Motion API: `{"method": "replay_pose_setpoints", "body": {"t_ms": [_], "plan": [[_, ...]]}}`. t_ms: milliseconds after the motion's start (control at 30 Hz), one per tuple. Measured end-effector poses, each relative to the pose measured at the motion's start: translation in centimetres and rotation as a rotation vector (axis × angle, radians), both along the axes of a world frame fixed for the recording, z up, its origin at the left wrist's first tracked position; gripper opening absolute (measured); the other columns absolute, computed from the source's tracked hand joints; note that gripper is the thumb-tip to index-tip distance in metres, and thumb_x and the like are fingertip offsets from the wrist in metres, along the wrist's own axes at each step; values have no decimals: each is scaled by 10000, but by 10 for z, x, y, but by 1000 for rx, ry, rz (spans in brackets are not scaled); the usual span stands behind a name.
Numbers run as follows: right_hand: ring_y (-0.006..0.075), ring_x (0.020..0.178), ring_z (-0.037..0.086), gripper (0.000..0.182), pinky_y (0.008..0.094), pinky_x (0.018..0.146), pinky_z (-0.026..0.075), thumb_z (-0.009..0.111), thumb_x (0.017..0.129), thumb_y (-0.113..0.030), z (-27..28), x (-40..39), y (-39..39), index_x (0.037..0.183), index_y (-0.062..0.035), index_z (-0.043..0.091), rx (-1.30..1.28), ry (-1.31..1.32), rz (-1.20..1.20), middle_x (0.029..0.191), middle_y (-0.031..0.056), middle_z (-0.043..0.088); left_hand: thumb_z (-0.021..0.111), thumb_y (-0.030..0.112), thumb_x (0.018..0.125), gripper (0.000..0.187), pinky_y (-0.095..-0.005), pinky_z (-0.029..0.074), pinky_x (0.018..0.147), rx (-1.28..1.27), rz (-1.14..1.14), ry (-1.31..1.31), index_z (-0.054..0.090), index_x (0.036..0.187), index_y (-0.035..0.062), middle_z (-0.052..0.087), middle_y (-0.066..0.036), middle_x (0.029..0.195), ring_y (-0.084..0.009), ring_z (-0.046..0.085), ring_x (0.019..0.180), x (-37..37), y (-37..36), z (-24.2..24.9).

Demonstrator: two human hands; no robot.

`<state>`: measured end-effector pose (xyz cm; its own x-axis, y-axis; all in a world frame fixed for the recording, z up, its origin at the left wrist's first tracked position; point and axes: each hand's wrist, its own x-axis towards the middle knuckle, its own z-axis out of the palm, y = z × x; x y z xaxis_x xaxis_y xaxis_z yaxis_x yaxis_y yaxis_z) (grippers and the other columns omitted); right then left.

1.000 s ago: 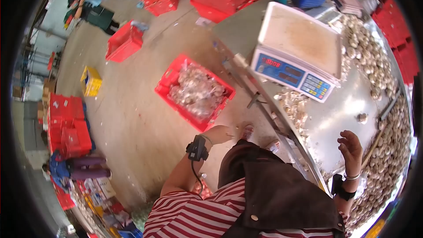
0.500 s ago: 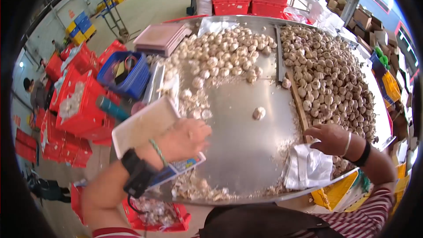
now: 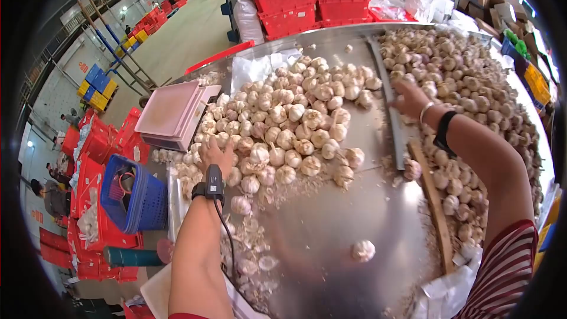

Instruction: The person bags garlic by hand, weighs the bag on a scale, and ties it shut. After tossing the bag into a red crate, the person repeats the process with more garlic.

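My left hand [image 3: 216, 155] lies with fingers spread on the left edge of a heap of pale garlic bulbs [image 3: 295, 119]. My right hand [image 3: 411, 99] reaches over the metal bar [image 3: 387, 103], beside the larger garlic pile [image 3: 466, 103]; its fingers look apart, somewhat blurred, with nothing visible in them. A single garlic bulb [image 3: 363, 251] sits alone on the steel tabletop [image 3: 319, 224]. Another bulb [image 3: 412, 169] rests at the near end of the bar. Loose garlic skins [image 3: 254, 260] lie along the table's left side.
A wooden strip [image 3: 432, 207] continues the divider toward me. At the left stand a pink flat-topped box [image 3: 171, 112], blue baskets [image 3: 133, 195] and a teal bottle [image 3: 133, 257]. White plastic bags [image 3: 443, 292] lie at the near right. Red crates [image 3: 289, 9] are stacked beyond the table.
Both hands have moved forward, the left from above the white tray onto the garlic heap, the right from the wooden strip up to the metal bar. The camera view has shifted and turned.
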<state>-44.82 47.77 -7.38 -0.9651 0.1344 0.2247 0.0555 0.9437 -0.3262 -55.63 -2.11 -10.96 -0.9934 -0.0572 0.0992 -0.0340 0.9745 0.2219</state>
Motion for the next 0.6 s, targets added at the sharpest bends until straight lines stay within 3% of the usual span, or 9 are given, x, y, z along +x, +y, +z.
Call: {"method": "replay_pose_setpoints", "body": {"t_ms": [100,167,233,267,300,367,467,500,600], "plan": [[354,1141,496,672,413,960,393,705,713,-500,-47,-81,23,1232,-119,512,-80,73,-178,1197,212,543,432,613,842,749,-553,216,1051,-20,43,12,344,1386,107,321,-230,1407,-377,261,1324,-56,-11,-23],[350,1140,512,838,383,976,387,629,721,-618,-63,-125,30,1289,-26,459,-56,41,-243,1220,218,544,373,744,781,866,-505,131,1100,106,-51,7,305,1425,169,232,-240,1459,-405,172,1358,-103,-31,-46],[318,1128,534,915,364,958,403,606,707,-662,-121,-187,76,1312,3,434,-141,42,-71,1230,205,548,332,784,759,885,-492,89,1109,189,-25,-93,343,1415,190,179,-232,1480,-404,120,1373,-126,-24,-53],[267,1103,552,917,352,937,420,621,687,-665,-98,-173,29,1318,-23,442,-399,-20,-127,1203,171,573,339,790,751,881,-489,91,1109,162,-93,-37,389,1393,189,164,-232,1484,-398,115,1375,-132,-16,-59],[203,1019,572,664,314,837,464,634,800,-472,-99,-176,16,1281,-38,486,-326,-69,-69,1151,141,589,356,782,752,870,-482,112,1106,114,-111,6,421,1375,179,189,-237,1472,-393,121,1373,-130,-5,-58],[141,954,582,625,277,812,482,675,792,-396,-85,-167,-16,1270,-32,503,-570,-237,-99,1138,93,597,369,764,762,810,-471,176,1090,159,-86,150,502,1308,180,260,-188,1458,-377,204,1352,-132,4,-70],[201,941,599,692,301,827,476,686,724,-511,-97,-170,-38,1253,-92,533,-573,-235,137,1082,87,627,401,720,788,688,-471,256,1050,24,-255,213,584,1179,183,375,-133,1400,-345,332,1291,-133,6,-73],[198,935,595,693,292,826,474,688,728,-490,-106,-175,-44,1271,-94,521,-519,-216,266,1077,81,626,468,497,882,464,-409,318,988,2,-377,282,602,1040,82,506,-178,1230,-354,436,1169,-114,17,-67],[309,1066,569,719,353,933,435,651,730,-561,-78,-148,-102,1276,-113,520,-185,-362,233,1173,181,585,477,534,866,491,-412,364,942,52,-415,298,607,1054,100,559,-135,1133,-326,486,1093,-73,39,-61]]}}
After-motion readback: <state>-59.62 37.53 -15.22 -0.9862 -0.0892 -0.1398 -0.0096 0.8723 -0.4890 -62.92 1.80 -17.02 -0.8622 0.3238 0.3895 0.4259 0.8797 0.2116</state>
